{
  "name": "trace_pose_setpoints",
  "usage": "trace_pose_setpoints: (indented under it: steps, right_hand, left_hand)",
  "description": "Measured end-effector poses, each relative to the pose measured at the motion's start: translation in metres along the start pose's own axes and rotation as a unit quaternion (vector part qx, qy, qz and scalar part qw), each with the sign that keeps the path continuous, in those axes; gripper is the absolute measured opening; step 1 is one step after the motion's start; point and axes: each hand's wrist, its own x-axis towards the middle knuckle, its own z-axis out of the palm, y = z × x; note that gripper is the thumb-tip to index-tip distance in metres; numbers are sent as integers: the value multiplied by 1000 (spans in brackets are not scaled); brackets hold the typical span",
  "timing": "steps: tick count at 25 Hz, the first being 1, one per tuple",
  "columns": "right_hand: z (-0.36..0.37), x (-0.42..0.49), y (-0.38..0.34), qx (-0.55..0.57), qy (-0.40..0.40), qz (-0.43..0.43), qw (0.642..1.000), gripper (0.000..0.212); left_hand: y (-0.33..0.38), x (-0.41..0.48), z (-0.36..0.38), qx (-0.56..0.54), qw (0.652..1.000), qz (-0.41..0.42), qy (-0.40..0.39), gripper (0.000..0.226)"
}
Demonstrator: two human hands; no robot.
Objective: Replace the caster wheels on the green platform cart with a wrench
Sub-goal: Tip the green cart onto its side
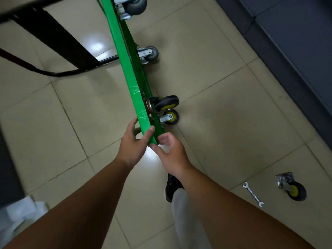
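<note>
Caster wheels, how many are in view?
5. On the green cart: top grey caster, middle grey caster, upper yellow-hubbed caster, lower yellow-hubbed caster. Loose caster beside the wrench. None seems hidden.

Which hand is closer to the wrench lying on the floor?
Right. The right hand is at the cart's near corner, the wrench lying on the floor to its right; the left hand grips the cart's edge, farther left.
</note>
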Motion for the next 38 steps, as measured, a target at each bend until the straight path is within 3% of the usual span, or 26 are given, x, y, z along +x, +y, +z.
trace_pose_setpoints:
  steps: [5, 11, 18, 23, 33, 38]
  right_hand:
    - [-20, -58, 49, 32, 34, 20, 999, 14]
    - [-30, -104, 82, 37, 30, 48, 998, 20]
    - [-65, -136, 104, 7, 0, 57, 998, 14]
    - [-98, -163, 136, -13, -23, 30, 999, 13]
    - [-211, -194, 190, -91, -177, -16, 980, 16]
    - [-249, -173, 209, -92, -259, -115, 955, 24]
  left_hand:
    - [-32, -51, 29, -68, 998, -15, -2, 102]
    - [-59, -89, 45, 17, 999, 30, -11, 87]
    - [-72, -125, 79, -20, 999, 18, -26, 100]
    - [-86, -159, 119, -18, 999, 28, -11, 95]
    - [-97, -241, 218, -22, 999, 26, 38, 92]
    - [-103, -250, 247, 1, 996, 58, 65, 90]
